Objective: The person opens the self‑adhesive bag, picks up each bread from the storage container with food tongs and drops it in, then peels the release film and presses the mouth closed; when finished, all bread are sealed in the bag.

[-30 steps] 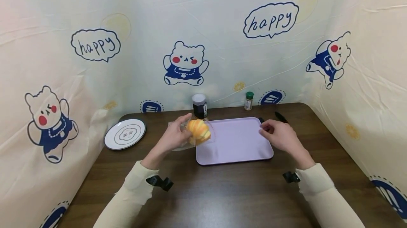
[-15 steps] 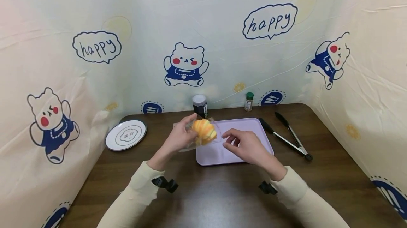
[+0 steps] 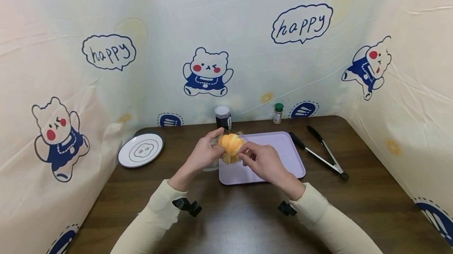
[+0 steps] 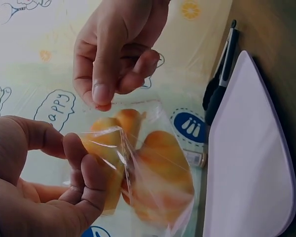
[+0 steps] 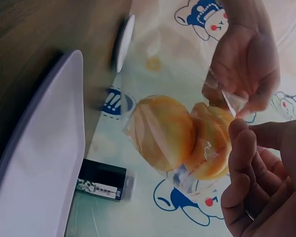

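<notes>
A clear plastic bag holds yellow-orange bread rolls, two of them showing in the right wrist view. In the head view it hangs above the left part of a lilac tray. My left hand grips the bag's left side between thumb and fingers. From the other side, my right hand has thumb and forefinger together on the bag's edge, pinching the film; its other fingers are loosely curled. In the left wrist view, the right hand is over the bag's top edge.
Black-handled metal tongs lie right of the tray on the dark wooden table. A white plate sits at the left. Along the back stand a dark jar with a pale lid and a green-capped shaker.
My right hand has come left from beside the tongs to the bag, uncovering the tongs, and now pinches its edge. The left hand has shifted slightly right with the bag.
</notes>
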Action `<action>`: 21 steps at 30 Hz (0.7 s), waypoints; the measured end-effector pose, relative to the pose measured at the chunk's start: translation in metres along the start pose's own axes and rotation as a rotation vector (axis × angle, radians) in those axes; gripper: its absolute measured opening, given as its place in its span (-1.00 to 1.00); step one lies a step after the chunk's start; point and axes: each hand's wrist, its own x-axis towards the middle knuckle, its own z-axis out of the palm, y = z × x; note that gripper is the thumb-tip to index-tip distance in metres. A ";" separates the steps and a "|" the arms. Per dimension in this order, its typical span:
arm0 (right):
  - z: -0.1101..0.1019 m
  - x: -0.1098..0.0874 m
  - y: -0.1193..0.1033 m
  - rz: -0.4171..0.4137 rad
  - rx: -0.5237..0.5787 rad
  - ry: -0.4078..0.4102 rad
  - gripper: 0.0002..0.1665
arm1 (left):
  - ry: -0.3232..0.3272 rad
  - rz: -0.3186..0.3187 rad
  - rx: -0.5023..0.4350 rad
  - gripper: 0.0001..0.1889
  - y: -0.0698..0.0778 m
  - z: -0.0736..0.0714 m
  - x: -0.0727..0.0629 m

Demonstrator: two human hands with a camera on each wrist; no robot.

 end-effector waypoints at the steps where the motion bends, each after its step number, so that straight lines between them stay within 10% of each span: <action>1: -0.001 0.000 0.001 0.005 0.009 0.006 -0.94 | 0.002 -0.004 -0.010 -0.27 0.000 0.000 0.000; 11: -0.019 0.005 0.004 0.031 0.079 0.192 -0.86 | 0.048 -0.027 -0.017 -0.43 0.001 0.003 0.000; 21: -0.031 0.008 0.006 0.018 0.222 0.288 -0.83 | -0.015 -0.079 -0.255 -0.43 -0.005 0.003 0.002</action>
